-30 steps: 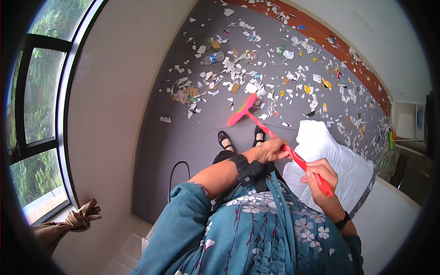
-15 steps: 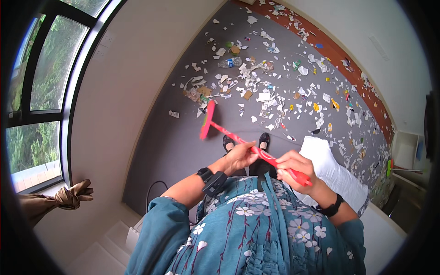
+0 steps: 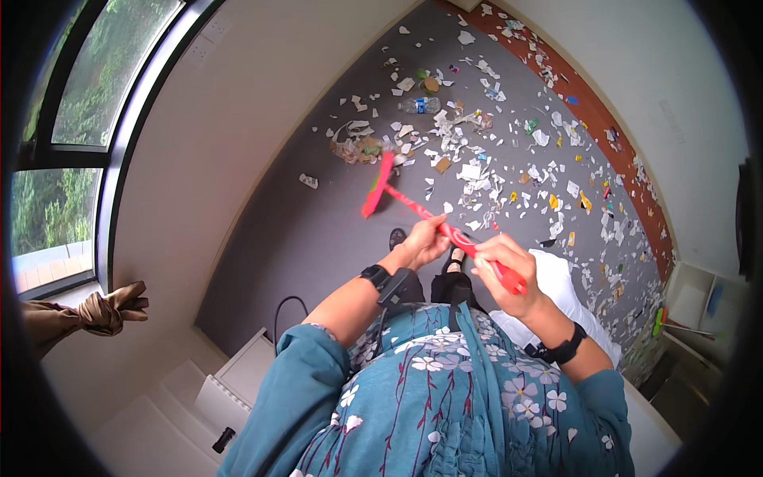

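A red broom (image 3: 416,207) slants across in front of me, its head at the upper left end against the grey floor. My left hand (image 3: 424,242) is closed round the middle of the handle. Further up, by the handle's end, my right hand (image 3: 507,266) wraps round it. Just beyond the broom head lies a heap of crumpled paper and brown scraps (image 3: 358,149). A clear plastic bottle (image 3: 420,105) lies on its side farther off. Torn white paper pieces (image 3: 474,173) are strewn to the right of the head.
A white sack-like bundle (image 3: 556,285) lies at my right. Windows (image 3: 60,215) and a knotted brown curtain (image 3: 103,310) are on the left. A green-headed broom (image 3: 659,320) rests by a pale shelf unit (image 3: 690,294) on the right. White furniture (image 3: 238,374) stands at lower left.
The broom has shifted slightly upward and to the right with both hands still on it. My feet have moved, and the whole view has turned a little.
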`<state>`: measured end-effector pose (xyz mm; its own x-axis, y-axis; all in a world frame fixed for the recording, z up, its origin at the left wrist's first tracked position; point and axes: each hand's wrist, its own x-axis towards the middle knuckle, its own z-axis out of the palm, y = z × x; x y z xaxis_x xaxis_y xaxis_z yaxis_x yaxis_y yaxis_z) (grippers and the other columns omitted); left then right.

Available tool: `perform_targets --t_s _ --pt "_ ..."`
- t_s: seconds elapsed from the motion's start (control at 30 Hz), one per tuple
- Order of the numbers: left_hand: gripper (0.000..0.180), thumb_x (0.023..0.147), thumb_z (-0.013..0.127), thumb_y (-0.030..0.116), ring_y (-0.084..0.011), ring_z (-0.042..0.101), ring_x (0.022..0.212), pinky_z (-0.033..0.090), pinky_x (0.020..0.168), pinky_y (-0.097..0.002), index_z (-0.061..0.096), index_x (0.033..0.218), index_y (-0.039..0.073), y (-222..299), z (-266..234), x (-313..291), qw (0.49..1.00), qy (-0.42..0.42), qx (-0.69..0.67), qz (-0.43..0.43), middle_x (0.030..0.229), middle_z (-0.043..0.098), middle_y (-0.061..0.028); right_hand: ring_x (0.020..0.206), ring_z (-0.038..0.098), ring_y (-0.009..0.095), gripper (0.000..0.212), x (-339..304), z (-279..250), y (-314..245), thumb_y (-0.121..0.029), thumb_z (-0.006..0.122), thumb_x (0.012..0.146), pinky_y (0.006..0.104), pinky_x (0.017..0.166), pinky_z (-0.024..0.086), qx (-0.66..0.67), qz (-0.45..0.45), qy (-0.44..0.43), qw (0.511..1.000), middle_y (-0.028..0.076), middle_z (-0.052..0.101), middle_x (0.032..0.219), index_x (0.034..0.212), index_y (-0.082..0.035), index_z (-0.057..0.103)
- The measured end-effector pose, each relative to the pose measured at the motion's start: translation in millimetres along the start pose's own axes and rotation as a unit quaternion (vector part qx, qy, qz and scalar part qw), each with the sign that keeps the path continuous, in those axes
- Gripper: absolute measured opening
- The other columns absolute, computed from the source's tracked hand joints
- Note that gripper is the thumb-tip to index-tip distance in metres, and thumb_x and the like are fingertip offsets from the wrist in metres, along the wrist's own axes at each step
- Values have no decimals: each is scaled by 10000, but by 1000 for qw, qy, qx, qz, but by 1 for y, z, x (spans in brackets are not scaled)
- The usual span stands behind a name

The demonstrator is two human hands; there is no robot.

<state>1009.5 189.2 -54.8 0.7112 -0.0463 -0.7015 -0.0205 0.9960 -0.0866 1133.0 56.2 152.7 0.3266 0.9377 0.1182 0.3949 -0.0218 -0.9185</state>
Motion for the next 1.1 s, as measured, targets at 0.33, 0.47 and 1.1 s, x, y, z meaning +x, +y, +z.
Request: perform_targets --t_s 0.33,0.47,1.1 --pt "316 1032 554 267 -295 734 716 615 482 -265 547 952 -38 -20 96 -21 989 -120 88 -16 828 691 -188 660 667 265 230 -10 -37 -72 53 770 679 337 579 549 -191 -130 -31 972 163 648 908 873 37 648" --pt "274 1032 555 222 -285 736 725 634 537 -256 574 943 -36 -18 84 -54 994 -77 56 -57 843 697 -190 675 685 243 194 -32 -45 -61 63 754 717 316 582 556 -80 -26 4 996 178 664 915 885 35 661" --pt "355 1031 553 273 -267 720 618 626 498 -266 578 1018 -81 -114 109 15 956 -7 176 -235 764 688 -184 697 679 177 16 -111 -70 -64 86 622 891 267 603 590 -111 120 109 980 166 608 939 893 70 620"
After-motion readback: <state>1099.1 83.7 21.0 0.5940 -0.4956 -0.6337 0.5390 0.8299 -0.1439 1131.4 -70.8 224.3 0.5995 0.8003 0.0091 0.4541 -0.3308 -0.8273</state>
